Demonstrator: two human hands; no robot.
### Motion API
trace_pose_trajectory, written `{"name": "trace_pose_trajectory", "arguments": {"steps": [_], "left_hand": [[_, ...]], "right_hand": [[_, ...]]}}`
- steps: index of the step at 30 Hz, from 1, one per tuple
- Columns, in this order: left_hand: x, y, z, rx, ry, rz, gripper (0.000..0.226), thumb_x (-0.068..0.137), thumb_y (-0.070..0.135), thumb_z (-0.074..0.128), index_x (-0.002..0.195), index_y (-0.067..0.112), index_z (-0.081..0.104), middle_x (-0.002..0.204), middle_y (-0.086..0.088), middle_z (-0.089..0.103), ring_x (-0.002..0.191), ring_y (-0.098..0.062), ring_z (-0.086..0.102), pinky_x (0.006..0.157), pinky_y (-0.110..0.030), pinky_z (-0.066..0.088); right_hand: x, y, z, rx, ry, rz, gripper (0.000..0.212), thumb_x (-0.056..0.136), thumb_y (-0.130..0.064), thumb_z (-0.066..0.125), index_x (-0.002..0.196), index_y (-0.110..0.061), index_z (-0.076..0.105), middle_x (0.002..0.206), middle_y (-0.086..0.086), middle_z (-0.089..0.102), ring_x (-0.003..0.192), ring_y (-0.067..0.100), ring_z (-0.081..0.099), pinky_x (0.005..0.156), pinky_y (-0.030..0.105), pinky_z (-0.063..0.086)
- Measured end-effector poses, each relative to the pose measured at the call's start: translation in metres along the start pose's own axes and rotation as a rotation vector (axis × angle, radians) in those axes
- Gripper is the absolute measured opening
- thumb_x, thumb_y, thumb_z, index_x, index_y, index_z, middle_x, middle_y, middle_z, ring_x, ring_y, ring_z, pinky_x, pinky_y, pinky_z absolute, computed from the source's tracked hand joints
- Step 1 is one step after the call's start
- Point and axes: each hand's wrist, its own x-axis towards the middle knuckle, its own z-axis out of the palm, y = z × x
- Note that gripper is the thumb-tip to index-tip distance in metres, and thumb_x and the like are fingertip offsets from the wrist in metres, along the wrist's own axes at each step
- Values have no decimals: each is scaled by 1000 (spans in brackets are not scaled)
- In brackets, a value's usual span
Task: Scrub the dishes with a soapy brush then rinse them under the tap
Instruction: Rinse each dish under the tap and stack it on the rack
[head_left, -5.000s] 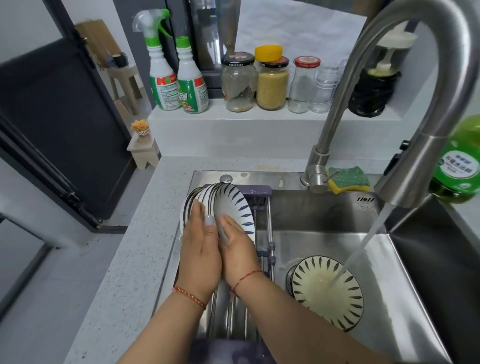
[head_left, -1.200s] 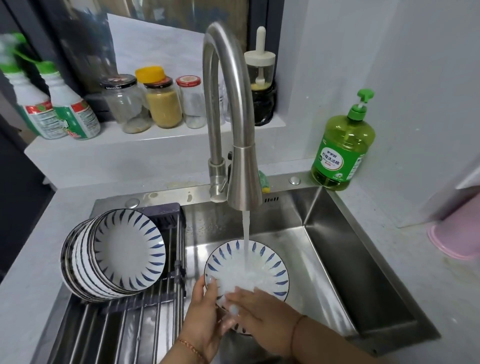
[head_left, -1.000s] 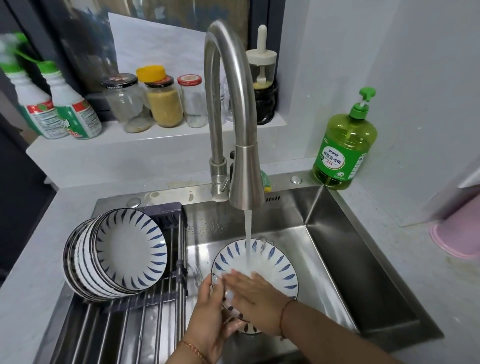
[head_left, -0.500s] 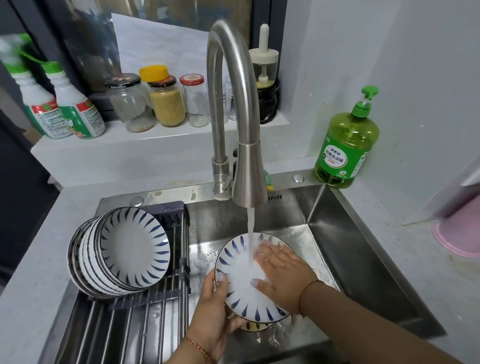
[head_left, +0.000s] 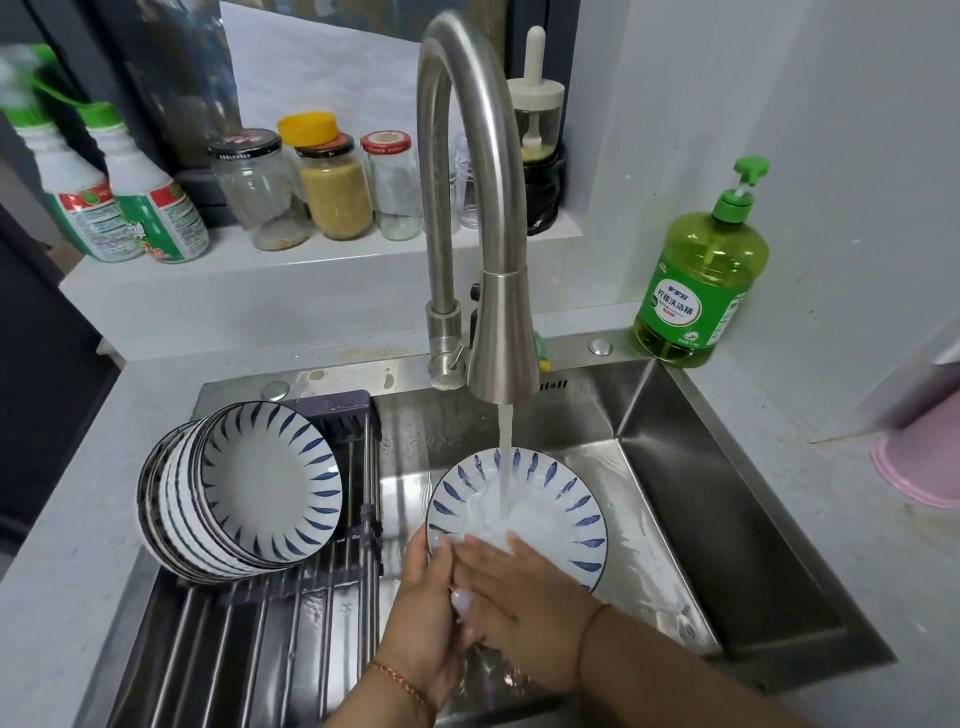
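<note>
Dish (head_left: 540, 499): white w/ blue leaf-stroke rim, glossy, held tilted over the sink (head_left: 675, 467) basin, right under the tap (head_left: 498, 332) w/ the water stream (head_left: 505, 467) hitting its middle. Left hand (head_left: 428, 603) grips the near-left rim, fingers curled round the edge; right hand (head_left: 519, 608) lies flat, fingers loose & spread on the wet inside, prob. rubbing it clean, not grasping. No suds or food visible on it, so rinse looks nearly done. Stack of matching dishes (head_left: 244, 488) stands on edge in the drying rack (head_left: 332, 571) at left, looks washed already. No brush in view; soap bottle (head_left: 698, 280) sits at the sink's back-right corner. Can't tell if any dirty dishes are left; none seen.
</note>
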Motion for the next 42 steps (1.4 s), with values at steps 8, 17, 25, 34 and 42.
{"name": "trace_pose_trajectory", "arguments": {"steps": [8,17,25,34,42], "left_hand": [[0,1,0,165,33,38,27,99,41,41,120,34,56,107,0,73,90,-23,71,59,-35,57],[19,5,9,234,151,130,21,98,28,51,119,30,55,93,-3,72,63,-19,67,49,-27,50],[36,0,38,303,85,70,25,95,29,57,118,25,51,76,-8,71,60,-25,67,53,-31,54],[39,-5,72,831,58,348,43,79,54,56,96,15,57,101,-9,58,101,-35,59,91,-48,48],[66,10,80,622,111,265,15,101,28,41,102,27,55,96,-4,60,83,-18,56,72,-30,44]], "right_hand": [[35,46,-9,-230,101,91,99,64,-70,-23,151,-27,-2,157,-7,-13,143,11,-19,117,40,-11],[-9,58,3,-148,256,117,63,93,-63,19,141,-27,39,150,-12,28,142,5,18,120,42,8],[-25,55,20,-38,470,131,46,71,-32,40,113,-26,58,98,-9,73,85,5,69,72,16,52],[-22,58,8,308,590,322,36,85,-33,42,116,-25,57,91,-18,57,85,3,53,66,5,34],[-19,39,6,301,549,313,36,85,-38,43,112,-18,55,101,0,65,95,19,59,81,30,46]]}}
